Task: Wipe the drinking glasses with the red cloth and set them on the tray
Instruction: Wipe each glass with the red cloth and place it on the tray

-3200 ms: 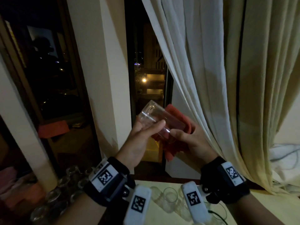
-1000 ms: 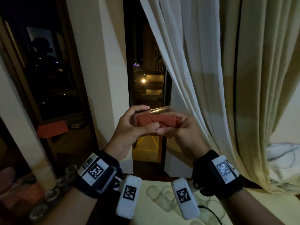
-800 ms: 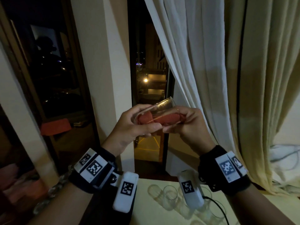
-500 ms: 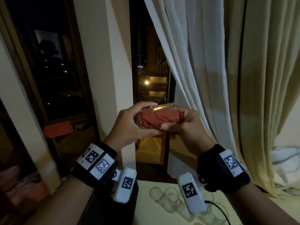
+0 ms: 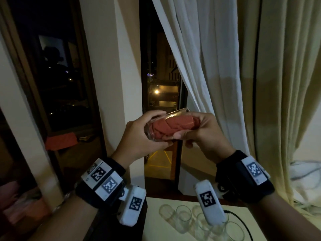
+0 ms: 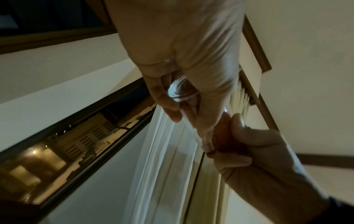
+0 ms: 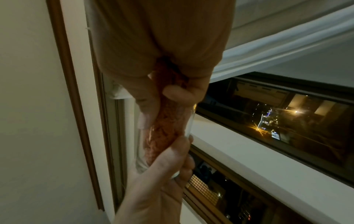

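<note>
I hold a clear drinking glass (image 5: 174, 115) on its side at chest height in front of the window. My left hand (image 5: 145, 134) grips its base end, thumb below and fingers over the top. The red cloth (image 5: 171, 126) is stuffed inside and fills most of the glass. My right hand (image 5: 203, 133) is at the mouth end and grips the cloth there. In the left wrist view, the left hand (image 6: 182, 72) wraps the glass (image 6: 178, 92), with the cloth (image 6: 222, 139) beyond it. In the right wrist view, the right hand (image 7: 172, 84) pinches the cloth (image 7: 164, 128) inside the glass (image 7: 189, 121).
Several empty glasses (image 5: 184, 216) stand on the pale tabletop (image 5: 154, 230) below my wrists, with a black cable (image 5: 240, 221) beside them. White and cream curtains (image 5: 217, 66) hang close on the right. A dark window (image 5: 159, 84) and a wall pillar (image 5: 112, 75) are ahead.
Three seconds ago the cloth lay behind the glass; it is now pushed inside. Over the last second both hands turned the glass and cloth a little against each other.
</note>
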A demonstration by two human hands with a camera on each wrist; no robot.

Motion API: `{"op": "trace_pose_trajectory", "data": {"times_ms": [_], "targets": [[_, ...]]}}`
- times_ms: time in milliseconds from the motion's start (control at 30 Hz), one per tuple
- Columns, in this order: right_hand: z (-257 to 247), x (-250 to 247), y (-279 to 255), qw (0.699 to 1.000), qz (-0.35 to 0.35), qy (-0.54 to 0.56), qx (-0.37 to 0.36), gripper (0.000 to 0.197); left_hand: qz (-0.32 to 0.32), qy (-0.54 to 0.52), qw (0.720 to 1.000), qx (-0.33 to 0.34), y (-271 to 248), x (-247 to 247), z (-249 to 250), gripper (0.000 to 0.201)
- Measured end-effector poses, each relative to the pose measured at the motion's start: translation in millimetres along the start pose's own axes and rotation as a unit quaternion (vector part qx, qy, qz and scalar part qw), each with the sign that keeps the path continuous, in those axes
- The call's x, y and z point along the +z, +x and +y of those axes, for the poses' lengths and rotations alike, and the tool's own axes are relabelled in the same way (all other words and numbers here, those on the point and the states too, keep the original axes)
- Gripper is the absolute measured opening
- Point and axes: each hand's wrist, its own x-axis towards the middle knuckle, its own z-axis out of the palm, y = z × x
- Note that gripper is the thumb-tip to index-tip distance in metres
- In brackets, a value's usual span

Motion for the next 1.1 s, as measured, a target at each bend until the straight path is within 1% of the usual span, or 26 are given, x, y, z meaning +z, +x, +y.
{"op": "trace_pose_trajectory", "data": {"times_ms": [33,67,100,133,200,233,267,300,367,433,500,533,600,633,700,767,833,900,967,1000,1033,1067,1100], "targets": [[0.3,-1.3,1.2,1.000,0.002,-0.013,-0.016,0.035,-0.028,-0.071,0.996,-0.046,1.3,-1.4,3.6,0.076],[0.9,-2.2,2.3,0.999,0.007,-0.034,-0.033,0.036,-0.060,-0.145,0.984,-0.090,2.7,-2.3,7.1,0.077],[0.5,-2.5,3.1,0.997,0.010,-0.059,-0.043,0.038,-0.080,-0.192,0.971,-0.115,4.0,-3.7,8.2,0.076],[0.6,-2.3,4.3,0.995,0.007,-0.082,-0.050,0.040,-0.083,-0.203,0.968,-0.121,6.2,-4.5,8.3,0.072],[-0.8,-1.0,5.4,0.994,-0.003,-0.101,-0.048,0.041,-0.058,-0.179,0.976,-0.108,9.4,-6.5,6.6,0.068],[-1.3,-0.7,5.6,0.995,-0.009,-0.089,-0.036,0.036,-0.044,-0.155,0.982,-0.096,10.0,-7.8,5.4,0.070],[-1.7,-1.0,5.8,0.997,-0.015,-0.068,-0.016,0.030,-0.034,-0.122,0.989,-0.077,10.4,-9.4,5.1,0.074],[-1.9,-1.2,6.0,0.999,-0.019,-0.048,0.005,0.028,-0.027,-0.074,0.996,-0.050,10.5,-11.1,3.3,0.077],[-3.8,-1.2,5.9,0.999,-0.022,-0.033,0.031,0.031,-0.024,0.000,1.000,-0.016,9.3,-12.2,1.8,0.080],[-6.9,-0.9,6.2,0.999,-0.014,-0.010,0.040,0.028,-0.034,0.007,0.999,-0.025,8.5,-11.1,1.2,0.080],[-6.8,0.9,6.1,0.999,-0.008,0.016,0.036,0.029,-0.049,-0.048,0.995,-0.074,9.2,-9.3,1.9,0.079],[-4.9,2.3,5.6,1.000,-0.001,0.013,0.018,0.030,-0.056,-0.098,0.988,-0.103,9.9,-9.7,2.9,0.079],[1.3,4.6,3.5,0.999,0.024,-0.022,-0.033,0.032,-0.086,-0.200,0.964,-0.153,11.3,-11.8,8.3,0.077],[4.1,4.7,2.9,0.997,0.031,-0.040,-0.051,0.030,-0.100,-0.228,0.955,-0.160,12.4,-12.8,11.2,0.074],[5.6,4.6,3.4,0.996,0.021,-0.058,-0.066,0.026,-0.102,-0.231,0.957,-0.144,15.2,-14.7,14.5,0.067],[4.4,2.9,4.2,0.998,0.007,-0.042,-0.040,0.028,-0.083,-0.175,0.975,-0.105,16.1,-16.8,14.0,0.068],[2.6,0.9,4.6,1.000,-0.008,-0.007,0.013,0.029,-0.068,-0.065,0.994,-0.050,16.4,-19.2,9.9,0.074],[2.0,0.2,3.2,0.998,-0.021,0.013,0.051,0.027,-0.067,0.010,0.998,-0.013,12.9,-18.5,8.4,0.077],[3.8,-0.4,2.5,0.998,-0.014,0.011,0.057,0.036,-0.063,0.023,0.998,0.002,9.1,-15.1,6.5,0.079],[4.1,0.2,2.1,0.999,-0.003,0.014,0.050,0.035,-0.058,0.023,0.998,-0.002,8.4,-13.2,6.3,0.078],[3.8,0.9,1.4,0.999,0.013,0.016,0.035,0.030,-0.061,0.004,0.998,-0.024,8.8,-11.9,6.8,0.077],[3.5,1.5,-0.1,1.000,0.023,0.010,0.013,0.026,-0.073,-0.042,0.994,-0.066,9.6,-11.7,7.2,0.076],[2.5,2.8,-1.3,1.000,0.028,-0.003,-0.005,0.026,-0.097,-0.118,0.981,-0.117,9.8,-11.8,7.9,0.074]]}}
